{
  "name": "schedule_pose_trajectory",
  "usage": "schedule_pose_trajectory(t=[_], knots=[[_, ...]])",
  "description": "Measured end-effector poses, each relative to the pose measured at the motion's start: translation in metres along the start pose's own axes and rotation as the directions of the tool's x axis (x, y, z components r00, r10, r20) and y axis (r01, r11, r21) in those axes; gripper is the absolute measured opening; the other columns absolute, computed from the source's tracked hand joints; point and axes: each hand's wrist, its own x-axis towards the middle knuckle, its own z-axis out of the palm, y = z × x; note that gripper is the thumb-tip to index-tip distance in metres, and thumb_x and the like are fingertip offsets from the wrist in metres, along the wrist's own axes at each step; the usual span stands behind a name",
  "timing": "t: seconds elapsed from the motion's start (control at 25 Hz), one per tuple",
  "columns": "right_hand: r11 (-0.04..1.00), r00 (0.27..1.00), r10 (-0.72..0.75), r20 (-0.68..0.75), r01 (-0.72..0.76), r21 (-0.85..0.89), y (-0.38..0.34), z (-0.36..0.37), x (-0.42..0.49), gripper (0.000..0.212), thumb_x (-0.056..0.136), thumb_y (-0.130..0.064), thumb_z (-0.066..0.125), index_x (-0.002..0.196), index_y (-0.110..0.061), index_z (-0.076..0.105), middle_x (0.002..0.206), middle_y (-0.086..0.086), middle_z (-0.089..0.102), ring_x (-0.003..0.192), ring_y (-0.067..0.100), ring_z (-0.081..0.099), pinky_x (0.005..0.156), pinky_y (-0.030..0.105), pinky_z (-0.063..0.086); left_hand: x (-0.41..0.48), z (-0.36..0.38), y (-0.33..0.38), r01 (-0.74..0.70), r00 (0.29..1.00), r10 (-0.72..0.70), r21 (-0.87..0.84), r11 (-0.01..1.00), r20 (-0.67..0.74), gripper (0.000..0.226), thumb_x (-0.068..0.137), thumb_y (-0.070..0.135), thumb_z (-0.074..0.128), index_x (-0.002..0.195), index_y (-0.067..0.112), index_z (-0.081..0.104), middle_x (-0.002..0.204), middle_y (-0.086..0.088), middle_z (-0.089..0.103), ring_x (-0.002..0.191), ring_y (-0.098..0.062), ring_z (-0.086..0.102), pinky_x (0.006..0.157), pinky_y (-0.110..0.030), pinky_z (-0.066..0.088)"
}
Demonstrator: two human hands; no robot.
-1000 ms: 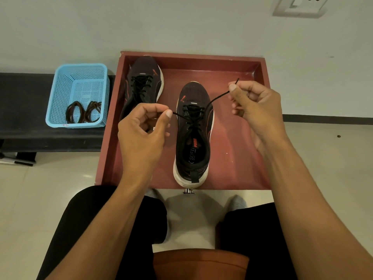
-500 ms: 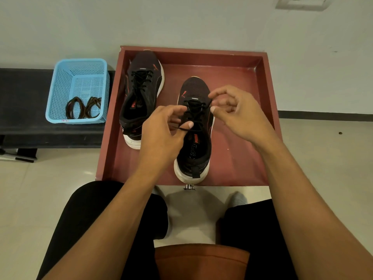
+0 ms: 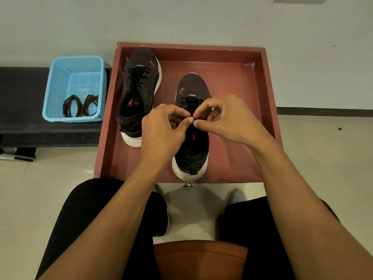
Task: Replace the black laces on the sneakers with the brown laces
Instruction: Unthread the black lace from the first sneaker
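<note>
Left hand (image 3: 161,131), right hand (image 3: 229,120): pinching black lace (image 3: 190,102) on near sneaker (image 3: 191,152), sharing tray (image 3: 262,81) with far sneaker (image 3: 139,93); lying in basket (image 3: 60,77), brown laces (image 3: 80,106).

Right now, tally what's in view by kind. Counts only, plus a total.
Sneakers: 2 (far sneaker, near sneaker)
Brown lace coils: 2, in the basket
Blue basket: 1
Red tray: 1
Hands: 2 (left hand, right hand), both pinching the near sneaker's black lace
Total: 8
</note>
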Motion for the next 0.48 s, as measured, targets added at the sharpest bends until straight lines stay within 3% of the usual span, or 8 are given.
schedule_pose_trajectory(t=[0.2, 0.32, 0.48], knots=[[0.999, 0.999, 0.033, -0.042, -0.032, 0.034, -0.0035, 0.0021, 0.0014, 0.004, 0.086, -0.022, 0.082, 0.085, -0.025, 0.080, 0.077, -0.010, 0.075, 0.068, 0.006, 0.070, 0.065, 0.017, 0.055, -0.0023, -0.0037, -0.0007, -0.055, 0.998, 0.055, 0.031, 0.998, -0.001, 0.009, 0.091, 0.026, 0.079, 0.099, 0.025, 0.081, 0.095, 0.014, 0.075, 0.086, 0.002, 0.070, 0.083, -0.018, 0.057], [0.991, 0.995, 0.090, -0.037, -0.086, 0.098, -0.0027, 0.0009, 0.0016, 0.006, 0.088, -0.017, 0.079, 0.085, -0.023, 0.079, 0.081, -0.012, 0.076, 0.070, -0.002, 0.068, 0.069, 0.013, 0.052, -0.0009, -0.0014, 0.0001, -0.054, 0.998, 0.053, 0.038, 0.998, 0.019, 0.007, 0.094, 0.020, 0.076, 0.099, 0.023, 0.079, 0.097, 0.012, 0.073, 0.086, 0.002, 0.068, 0.079, -0.008, 0.051], [0.964, 0.987, 0.158, -0.023, -0.149, 0.219, 0.0009, -0.0026, 0.0020, 0.003, 0.090, -0.010, 0.076, 0.090, -0.013, 0.076, 0.085, -0.002, 0.078, 0.072, 0.005, 0.069, 0.075, 0.030, 0.062, 0.0004, 0.0040, -0.0028, -0.011, 0.998, 0.011, -0.004, 1.000, 0.056, 0.006, 0.099, 0.012, 0.066, 0.102, 0.016, 0.068, 0.103, 0.007, 0.067, 0.086, -0.003, 0.062, 0.075, -0.008, 0.046]])
